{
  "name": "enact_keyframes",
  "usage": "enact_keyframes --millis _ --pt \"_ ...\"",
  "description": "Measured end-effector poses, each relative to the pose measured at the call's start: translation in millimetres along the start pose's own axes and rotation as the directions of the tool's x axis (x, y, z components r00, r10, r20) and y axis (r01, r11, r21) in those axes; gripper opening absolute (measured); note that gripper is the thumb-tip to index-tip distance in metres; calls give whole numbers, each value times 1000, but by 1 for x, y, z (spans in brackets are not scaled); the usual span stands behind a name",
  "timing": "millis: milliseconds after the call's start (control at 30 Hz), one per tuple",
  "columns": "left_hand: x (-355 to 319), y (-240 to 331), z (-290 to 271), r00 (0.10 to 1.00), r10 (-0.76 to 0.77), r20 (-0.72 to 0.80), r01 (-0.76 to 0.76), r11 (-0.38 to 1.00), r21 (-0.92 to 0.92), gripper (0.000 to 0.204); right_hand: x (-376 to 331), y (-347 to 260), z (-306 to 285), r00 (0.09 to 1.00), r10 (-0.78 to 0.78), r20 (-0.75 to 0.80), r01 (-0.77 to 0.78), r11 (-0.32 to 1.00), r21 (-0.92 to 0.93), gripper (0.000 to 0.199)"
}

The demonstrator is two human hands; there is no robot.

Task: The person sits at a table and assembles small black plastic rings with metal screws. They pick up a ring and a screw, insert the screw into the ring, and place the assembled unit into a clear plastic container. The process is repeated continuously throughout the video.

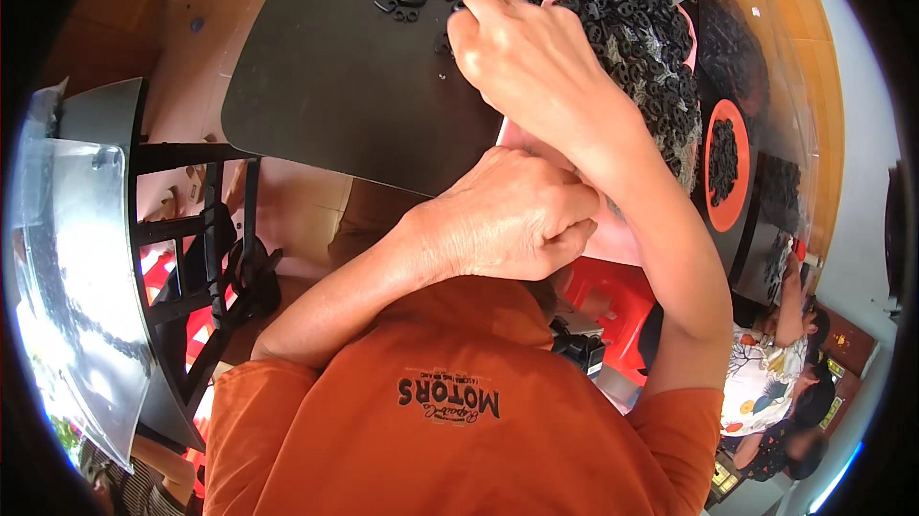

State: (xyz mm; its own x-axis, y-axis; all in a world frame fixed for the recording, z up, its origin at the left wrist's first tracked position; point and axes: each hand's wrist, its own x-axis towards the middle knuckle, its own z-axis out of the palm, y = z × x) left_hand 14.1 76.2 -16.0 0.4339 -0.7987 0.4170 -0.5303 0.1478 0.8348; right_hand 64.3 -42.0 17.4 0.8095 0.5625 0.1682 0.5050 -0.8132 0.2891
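Evidently plenty remains, small black oval plastic pieces point(624, 1) heaped near the curled right hand point(536, 58) and left hand point(509, 214), their grips and any finished work unclear.

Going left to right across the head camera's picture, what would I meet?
Clear plastic panel → black metal-looking frame → the person's left hand → orange bowl → pale wall.
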Motion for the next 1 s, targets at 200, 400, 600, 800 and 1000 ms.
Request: enact_keyframes --millis 200,400,600,800,1000 --pt "-11 4 -7 990 -29 -140 17 996 -86 5 -15 12 -10 982 186 -42 -167 945 282 10" --pt "-10 15 -12 876 -273 -398 249 962 -112 16 -82 -6 -52 937 333 -101 -185 723 665 20" --pt "-6 18 3 842 -373 -390 288 921 -262 12 -109 -32 -42 896 301 -328 -179 918 354 23" --pt "-7 28 9 841 -441 -314 341 882 -325 13 -134 -43 -36 844 479 -241 -218 717 662 22" --pt "-18 34 24 951 -268 -155 238 952 -190 10 -160 -36 -39 897 438 57 -257 413 873 19"
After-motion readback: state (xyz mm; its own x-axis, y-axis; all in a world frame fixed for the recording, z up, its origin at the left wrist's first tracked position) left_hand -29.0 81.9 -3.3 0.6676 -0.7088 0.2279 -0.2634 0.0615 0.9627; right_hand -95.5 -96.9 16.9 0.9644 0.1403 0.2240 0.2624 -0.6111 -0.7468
